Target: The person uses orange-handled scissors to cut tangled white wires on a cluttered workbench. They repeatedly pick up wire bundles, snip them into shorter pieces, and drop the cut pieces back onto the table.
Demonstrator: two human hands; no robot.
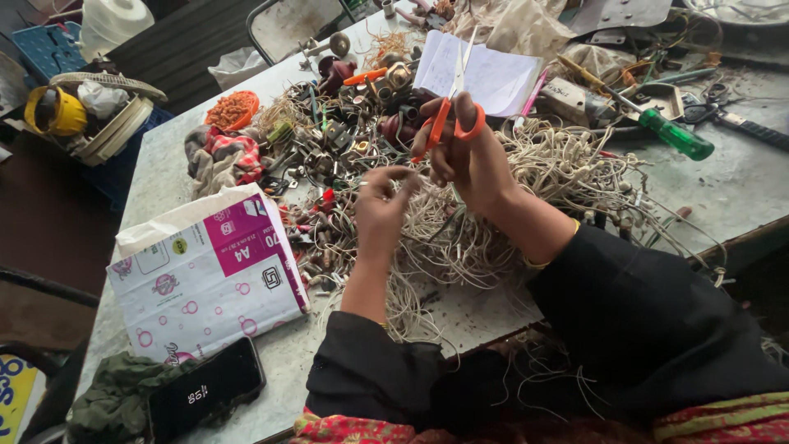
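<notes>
A person in black sleeves works at a cluttered grey table [164, 177]; the right hand [464, 156] has thumb and fingers through the orange handles of a pair of scissors [450, 103], blades pointing up and away over a white sheet of paper [485, 76]; the left hand [382, 205], fingers curled, pinches a thin strand from the heap of pale cut wires [493, 214] spread beneath both hands; a white-and-pink paper packet [205, 275] lies to the left, a black phone [205, 388] nearer; a green-handled screwdriver [670, 131] lies to the right.
</notes>
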